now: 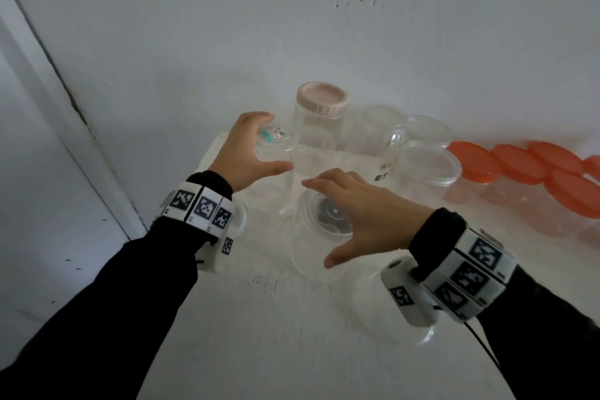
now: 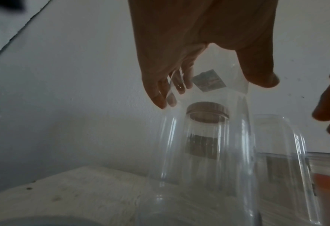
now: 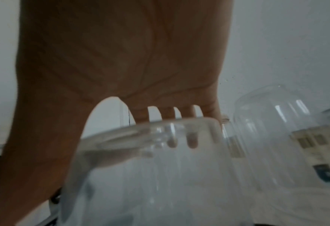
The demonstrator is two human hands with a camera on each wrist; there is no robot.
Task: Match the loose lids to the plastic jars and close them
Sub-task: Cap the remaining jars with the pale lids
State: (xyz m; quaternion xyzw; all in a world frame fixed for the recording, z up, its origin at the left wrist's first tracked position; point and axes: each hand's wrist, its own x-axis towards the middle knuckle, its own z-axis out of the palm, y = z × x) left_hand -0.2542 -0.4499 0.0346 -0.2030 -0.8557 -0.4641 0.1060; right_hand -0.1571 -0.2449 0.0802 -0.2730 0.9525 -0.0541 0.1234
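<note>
A: Where are the hands?

B: Both are over the clear jars on the white table [image 1: 292,334]. The left hand [image 1: 250,149] is spread wide around an upturned jar with a sticker [image 1: 276,140] at the far left; whether it touches is unclear. The right hand [image 1: 360,208] hovers, its grip wide, over the nearest clear jar [image 1: 319,237], holding nothing.

A: And the lids?

B: A pink lid [image 1: 322,97] caps the tall jar [image 1: 319,130] beyond. Orange lids [image 1: 506,161] sit on jars at the far right.
</note>
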